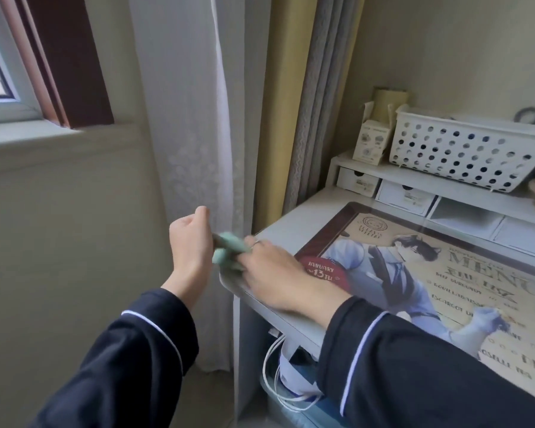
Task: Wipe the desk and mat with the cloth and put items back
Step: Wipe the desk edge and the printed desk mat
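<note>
While right hand (271, 268) pinches the cloth (229, 247) at the desk's (294, 220) left edge, left hand (190, 242) grips its other end off the desk. Likely refolding before the mat (430, 282).

Two hands: left hand (190, 242) at the near left, right hand (269, 270) just right of it. Two dark sleeves (121, 366), one per arm. One green cloth (229, 248) between the hands. One ring (255, 242) on the right hand. One desk (306, 211), with one printed mat (445, 273) on it. One shelf (414, 177) at the far right, carrying one white basket (454, 156) with holes and one small carton (369, 143). Two little drawers (357, 180) under the shelf's left end; any further right too blurred to count. Three curtains: white curtain (192, 118), yellow curtain (288, 103), grey curtain (328, 103). One window (0, 72) at the far left.
</note>
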Action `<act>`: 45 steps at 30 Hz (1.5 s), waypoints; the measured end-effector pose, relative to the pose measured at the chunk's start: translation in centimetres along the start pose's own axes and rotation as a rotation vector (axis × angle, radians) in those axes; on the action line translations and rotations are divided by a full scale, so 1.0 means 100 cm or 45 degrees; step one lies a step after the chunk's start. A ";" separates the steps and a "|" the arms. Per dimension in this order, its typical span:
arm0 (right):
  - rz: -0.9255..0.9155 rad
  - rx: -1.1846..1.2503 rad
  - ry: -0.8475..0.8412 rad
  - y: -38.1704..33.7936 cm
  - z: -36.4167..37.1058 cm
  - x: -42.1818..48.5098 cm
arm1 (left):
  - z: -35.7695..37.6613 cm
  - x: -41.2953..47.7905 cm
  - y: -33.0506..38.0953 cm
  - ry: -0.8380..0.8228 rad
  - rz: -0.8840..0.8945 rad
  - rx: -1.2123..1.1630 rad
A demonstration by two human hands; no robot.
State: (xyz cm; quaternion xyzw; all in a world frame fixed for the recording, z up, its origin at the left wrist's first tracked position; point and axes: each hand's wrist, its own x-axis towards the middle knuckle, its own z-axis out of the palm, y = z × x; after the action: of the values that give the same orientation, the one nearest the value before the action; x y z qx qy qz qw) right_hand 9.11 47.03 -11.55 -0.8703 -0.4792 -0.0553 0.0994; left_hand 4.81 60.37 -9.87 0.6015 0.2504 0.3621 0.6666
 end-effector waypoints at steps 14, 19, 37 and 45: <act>0.537 -0.080 0.005 0.064 -0.006 0.032 | 0.043 0.004 0.008 -0.149 0.494 0.414; -0.493 0.193 -0.247 0.027 -0.009 0.000 | 0.045 0.024 0.031 -0.094 0.585 0.344; -0.266 0.149 -0.168 0.108 -0.020 0.032 | 0.086 0.018 -0.017 -0.155 0.837 0.984; 0.889 -0.217 -0.003 0.236 -0.027 0.070 | 0.100 0.021 -0.041 -0.404 0.795 1.462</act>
State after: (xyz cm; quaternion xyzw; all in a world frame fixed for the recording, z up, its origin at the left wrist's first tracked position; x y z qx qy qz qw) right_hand 32.77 39.90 -10.36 -0.9868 -0.1467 -0.0569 0.0388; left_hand 14.55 55.69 -12.21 0.9506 0.1165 0.2547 0.1337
